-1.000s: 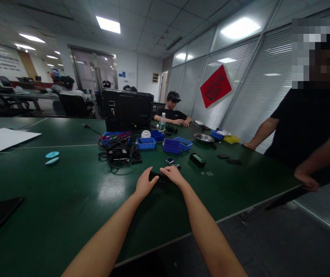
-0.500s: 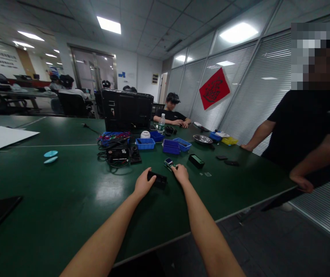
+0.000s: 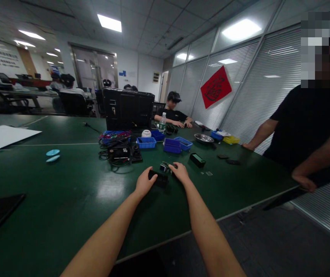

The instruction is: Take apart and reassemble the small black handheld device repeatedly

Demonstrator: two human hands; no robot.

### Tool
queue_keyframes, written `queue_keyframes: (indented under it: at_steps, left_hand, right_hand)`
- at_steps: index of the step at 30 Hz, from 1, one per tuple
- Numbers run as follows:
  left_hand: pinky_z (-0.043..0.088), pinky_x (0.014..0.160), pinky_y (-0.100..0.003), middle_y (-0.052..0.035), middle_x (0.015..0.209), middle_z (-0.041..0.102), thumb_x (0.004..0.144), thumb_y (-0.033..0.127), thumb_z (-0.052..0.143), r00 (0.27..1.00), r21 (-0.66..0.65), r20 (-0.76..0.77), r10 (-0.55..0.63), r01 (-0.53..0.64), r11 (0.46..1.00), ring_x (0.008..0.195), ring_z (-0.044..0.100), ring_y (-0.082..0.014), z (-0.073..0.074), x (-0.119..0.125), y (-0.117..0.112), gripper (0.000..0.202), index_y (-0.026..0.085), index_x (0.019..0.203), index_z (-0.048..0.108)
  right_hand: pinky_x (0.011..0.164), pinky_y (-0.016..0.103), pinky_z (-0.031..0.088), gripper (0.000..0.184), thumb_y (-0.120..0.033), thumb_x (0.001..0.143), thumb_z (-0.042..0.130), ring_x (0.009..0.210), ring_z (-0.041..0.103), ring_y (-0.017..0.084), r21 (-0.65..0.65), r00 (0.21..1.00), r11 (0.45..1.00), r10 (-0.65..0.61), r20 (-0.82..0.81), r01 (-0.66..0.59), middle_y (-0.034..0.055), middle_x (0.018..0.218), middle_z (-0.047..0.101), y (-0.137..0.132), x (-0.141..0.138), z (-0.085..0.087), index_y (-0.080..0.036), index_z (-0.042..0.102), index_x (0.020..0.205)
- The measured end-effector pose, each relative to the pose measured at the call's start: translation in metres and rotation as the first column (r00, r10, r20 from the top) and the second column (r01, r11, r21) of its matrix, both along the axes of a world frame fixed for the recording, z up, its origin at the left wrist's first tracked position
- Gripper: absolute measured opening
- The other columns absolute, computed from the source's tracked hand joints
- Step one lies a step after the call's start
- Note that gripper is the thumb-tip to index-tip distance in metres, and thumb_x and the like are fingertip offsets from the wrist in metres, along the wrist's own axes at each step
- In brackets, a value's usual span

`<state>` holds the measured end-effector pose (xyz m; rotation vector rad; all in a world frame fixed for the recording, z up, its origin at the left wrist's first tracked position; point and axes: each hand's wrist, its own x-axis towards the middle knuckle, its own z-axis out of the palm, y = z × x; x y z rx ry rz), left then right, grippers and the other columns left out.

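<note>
My left hand [image 3: 145, 182] grips the left end of a black plastic casing [image 3: 159, 179], thumb on the near side, low over the green table [image 3: 81, 200]. Just beyond the casing, my right hand [image 3: 179, 172] pinches a small circuit board with a screen [image 3: 164, 167] between thumb and fingers. The board is tilted, and part of it is hidden by the fingers. A black box with a green top [image 3: 197, 160] lies to the right of my right hand. Close to it are a clear flat piece [image 3: 209, 173] and a small ring [image 3: 202, 173].
Beyond my hands stand blue bins [image 3: 146, 142], a black device with cables [image 3: 119, 154], a bottle [image 3: 162, 122] and a metal bowl [image 3: 204, 139]. Light blue pieces [image 3: 53, 155] lie left. One person [image 3: 306, 127] leans on the table at right; another [image 3: 173, 111] sits at the far end.
The circuit board in my right hand has turned and shifted slightly left, nearer the black casing. My left hand keeps its hold with hardly any movement.
</note>
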<state>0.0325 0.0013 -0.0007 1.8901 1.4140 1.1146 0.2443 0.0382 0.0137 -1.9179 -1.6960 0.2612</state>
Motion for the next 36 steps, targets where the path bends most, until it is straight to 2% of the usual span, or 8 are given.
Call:
queue_keyframes:
  at_steps: [3,7,14,22,25,29,32,36]
  left_hand:
    - [0.037,0.095,-0.031,-0.0074,0.118,0.056,0.076,0.034,0.052,1.0,0.002,-0.006,-0.004,0.004,1.0,0.109,0.051,-0.0191,-0.001,0.0,0.001,0.047,0.017,0.119,0.047]
    - [0.037,0.095,-0.03,-0.0074,0.119,0.055,0.076,0.035,0.052,1.0,-0.003,-0.007,-0.004,0.003,1.0,0.109,0.05,-0.0192,-0.001,0.0,0.001,0.047,0.017,0.119,0.047]
    - [0.036,0.095,-0.031,-0.0077,0.119,0.055,0.076,0.034,0.053,1.0,-0.017,-0.008,-0.004,0.004,1.0,0.11,0.05,-0.02,0.002,-0.001,0.0,0.047,0.017,0.119,0.048]
    - [0.037,0.095,-0.031,-0.0082,0.118,0.056,0.076,0.035,0.053,1.0,-0.004,-0.003,0.0,0.0,1.0,0.109,0.051,-0.0202,0.001,-0.001,0.0,0.047,0.016,0.118,0.048]
    - [0.037,0.094,-0.032,-0.0085,0.117,0.056,0.075,0.035,0.054,1.0,-0.017,0.013,-0.009,0.009,1.0,0.108,0.052,-0.0206,0.003,-0.002,0.0,0.048,0.016,0.119,0.047]
    - [0.037,0.095,-0.032,-0.0099,0.119,0.054,0.071,0.036,0.059,0.997,-0.067,0.048,-0.064,0.067,0.996,0.11,0.05,-0.0217,0.006,-0.005,0.0,0.059,0.016,0.124,0.042]
    - [0.036,0.095,-0.032,-0.0111,0.123,0.051,0.064,0.037,0.066,0.989,-0.084,0.059,-0.135,0.14,0.987,0.111,0.049,-0.0226,0.007,-0.01,0.002,0.073,0.016,0.128,0.036]
    - [0.035,0.096,-0.031,-0.0093,0.125,0.05,0.059,0.03,0.07,0.972,-0.111,0.075,-0.223,0.23,0.967,0.112,0.048,-0.0213,0.008,-0.017,0.003,0.085,0.019,0.133,0.03]
  right_hand:
    - [0.076,0.028,0.038,0.031,-0.042,0.074,0.053,0.089,0.055,0.021,0.014,0.998,0.998,0.066,-0.017,-0.066,0.0084,0.093,0.062,0.002,0.001,-0.002,-0.018,0.064,0.09]
    - [0.071,0.026,0.038,0.02,-0.035,0.068,0.06,0.081,0.054,0.018,0.099,0.992,0.99,0.109,-0.063,-0.102,0.0047,0.085,0.06,0.002,-0.001,-0.004,-0.018,0.061,0.078]
    - [0.059,0.022,0.033,0.023,-0.029,0.06,0.063,0.065,0.045,0.012,0.155,0.955,0.961,0.254,-0.155,-0.231,-0.0044,0.07,0.048,-0.004,-0.004,0.0,-0.02,0.046,0.074]
    - [0.062,0.023,0.033,0.021,-0.023,0.059,0.063,0.068,0.045,0.012,0.1,0.914,0.917,0.396,-0.09,-0.387,-0.0045,0.071,0.048,-0.014,-0.011,0.012,-0.019,0.044,0.068]
    - [0.065,0.025,0.036,0.023,-0.024,0.058,0.066,0.072,0.048,0.013,0.09,0.913,0.921,0.388,-0.128,-0.379,-0.0031,0.076,0.052,-0.013,-0.01,0.013,-0.019,0.049,0.073]
    - [0.073,0.027,0.04,0.034,-0.023,0.057,0.07,0.081,0.053,0.015,0.066,0.919,0.937,0.348,-0.186,-0.342,0.0019,0.087,0.057,-0.012,-0.003,0.013,-0.017,0.057,0.088]
    - [0.074,0.028,0.041,0.038,-0.026,0.057,0.071,0.08,0.054,0.016,0.016,0.935,0.946,0.324,-0.142,-0.325,0.0055,0.09,0.058,-0.011,0.003,0.014,-0.015,0.061,0.093]
    - [0.071,0.027,0.041,0.042,-0.028,0.059,0.071,0.076,0.053,0.015,-0.034,0.947,0.949,0.309,-0.089,-0.312,0.006,0.088,0.058,-0.012,0.007,0.017,-0.013,0.063,0.097]
